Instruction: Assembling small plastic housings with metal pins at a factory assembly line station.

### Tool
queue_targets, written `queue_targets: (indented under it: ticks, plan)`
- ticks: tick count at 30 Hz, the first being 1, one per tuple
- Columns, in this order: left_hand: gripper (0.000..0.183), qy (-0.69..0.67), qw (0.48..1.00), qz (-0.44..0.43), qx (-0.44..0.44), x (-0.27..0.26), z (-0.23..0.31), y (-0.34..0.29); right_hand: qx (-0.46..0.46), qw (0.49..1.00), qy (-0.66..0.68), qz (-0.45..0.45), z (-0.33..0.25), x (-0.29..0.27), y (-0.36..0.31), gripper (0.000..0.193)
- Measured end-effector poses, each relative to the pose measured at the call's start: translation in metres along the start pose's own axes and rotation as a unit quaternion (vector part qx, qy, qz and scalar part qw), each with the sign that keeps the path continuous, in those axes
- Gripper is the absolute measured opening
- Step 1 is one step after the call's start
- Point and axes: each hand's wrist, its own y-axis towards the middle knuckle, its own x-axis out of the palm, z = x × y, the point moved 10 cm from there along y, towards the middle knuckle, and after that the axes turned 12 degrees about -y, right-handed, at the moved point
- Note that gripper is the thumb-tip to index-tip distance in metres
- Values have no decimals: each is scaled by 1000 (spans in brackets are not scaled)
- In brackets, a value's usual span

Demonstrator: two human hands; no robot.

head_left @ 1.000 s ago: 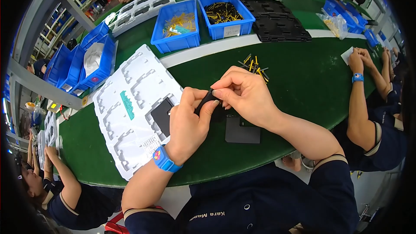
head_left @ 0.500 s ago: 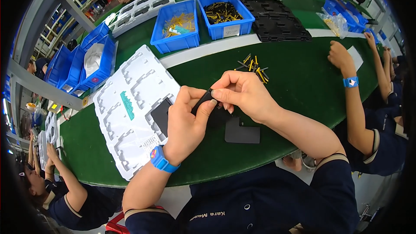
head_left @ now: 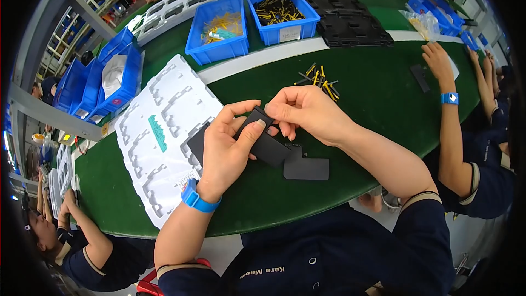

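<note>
My left hand (head_left: 226, 151) grips a flat black part (head_left: 268, 151) between thumb and fingers, its broad face turned up. At the part's upper corner my right hand (head_left: 309, 114) is closed, thumb and forefinger pinched against the edge. Whether a small piece sits between those fingertips is hidden. Below the hands a black L-shaped plate (head_left: 307, 168) lies on the green table. Another black piece (head_left: 196, 145) rests at the right edge of a white moulded tray (head_left: 143, 167), partly covered by my left hand. Beyond my right hand lies a loose pile of black and yellow strips (head_left: 319, 81).
A teal strip (head_left: 158, 133) lies on the white tray. Two blue bins (head_left: 216, 52) (head_left: 290, 24) with small strips stand at the back, beside black trays (head_left: 350, 22). More blue bins (head_left: 123, 85) are at left. A co-worker's hand (head_left: 437, 63) is near a black part (head_left: 420, 78) at right.
The black part in my hands has tilted, so more of its broad face shows. At right, the co-worker's hand has opened out, and a black part now shows on the table beside it.
</note>
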Motion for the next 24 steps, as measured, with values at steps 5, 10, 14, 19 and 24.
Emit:
queue_targets:
  ticks: [5,10,14,19,24]
  plan:
    - [30,25,1000,5,-1,1,1,-2,-3,999,-42,20,-3,0,-2,18]
    - [28,39,999,1,14,4,4,-3,-8,998,-63,25,-3,2,-3,16]
    - [27,45,998,9,33,5,6,-5,-6,997,-74,36,-5,1,-6,16]
    - [29,106,992,-2,71,6,9,-5,-22,996,-68,50,-6,0,-4,18]
    - [36,73,995,12,69,6,11,-7,-54,995,-59,67,-10,4,-7,16]
